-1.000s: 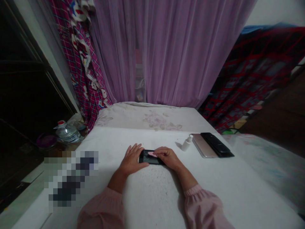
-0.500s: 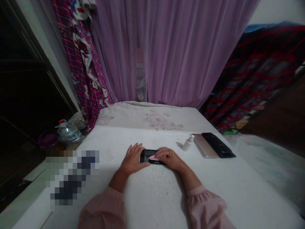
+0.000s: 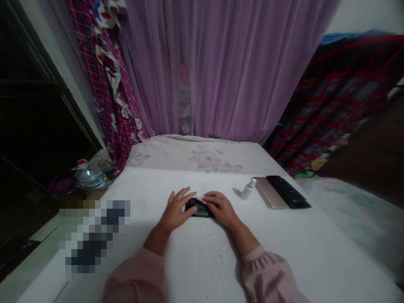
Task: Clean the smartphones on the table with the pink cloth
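Phone (image 3: 202, 212) lies between the two sets of fingers, both ends covered, so only a dark middle part shows. The right hand (image 3: 224, 210) pinches a pink cloth (image 3: 200, 198), mostly hidden behind its fingers; the left hand (image 3: 175, 211) has fingers spread over the phone, and I cannot tell whether they grip it. Well left of these, a pixelated patch (image 3: 94, 240) masks what lies there. Right of the right fingers stands a bottle (image 3: 246, 191), then a gold device (image 3: 271, 193), partly covered by a black device (image 3: 288, 192). Bare worktop (image 3: 202, 265) opens nearer than the fingers; its far edge, beyond them, meets the curtain (image 3: 233, 84)
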The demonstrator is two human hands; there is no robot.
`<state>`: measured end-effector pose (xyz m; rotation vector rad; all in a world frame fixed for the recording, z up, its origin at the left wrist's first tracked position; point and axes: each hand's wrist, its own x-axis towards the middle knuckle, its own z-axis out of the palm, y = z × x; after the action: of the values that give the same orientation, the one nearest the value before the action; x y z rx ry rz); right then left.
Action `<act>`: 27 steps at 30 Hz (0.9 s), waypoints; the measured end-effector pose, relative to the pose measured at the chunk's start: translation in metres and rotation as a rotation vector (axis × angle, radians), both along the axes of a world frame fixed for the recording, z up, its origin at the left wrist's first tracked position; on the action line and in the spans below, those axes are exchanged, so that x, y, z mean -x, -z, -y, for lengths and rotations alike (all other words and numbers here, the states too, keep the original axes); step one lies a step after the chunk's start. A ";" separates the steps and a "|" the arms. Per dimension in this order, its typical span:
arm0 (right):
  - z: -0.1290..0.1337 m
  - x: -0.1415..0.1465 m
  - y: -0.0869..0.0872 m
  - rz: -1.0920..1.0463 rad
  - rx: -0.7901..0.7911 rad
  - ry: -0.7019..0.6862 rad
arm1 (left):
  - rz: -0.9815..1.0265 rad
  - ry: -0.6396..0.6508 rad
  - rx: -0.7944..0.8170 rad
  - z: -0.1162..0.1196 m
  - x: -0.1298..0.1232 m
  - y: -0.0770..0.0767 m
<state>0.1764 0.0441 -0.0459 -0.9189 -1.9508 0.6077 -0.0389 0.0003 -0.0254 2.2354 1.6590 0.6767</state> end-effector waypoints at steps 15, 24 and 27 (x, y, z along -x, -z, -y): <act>0.002 -0.011 -0.003 -0.134 0.335 -0.032 | 0.050 -0.018 -0.029 0.001 -0.013 -0.002; 0.013 -0.004 -0.034 0.014 -0.085 0.028 | 0.045 -0.079 -0.023 0.000 -0.017 -0.002; 0.013 -0.001 -0.027 0.179 -0.099 -0.020 | 0.063 -0.094 -0.007 0.000 -0.017 -0.002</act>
<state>0.1773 0.0316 -0.0189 -0.9192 -2.1321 0.4490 -0.0217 0.0006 -0.0233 2.1292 1.7422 0.7690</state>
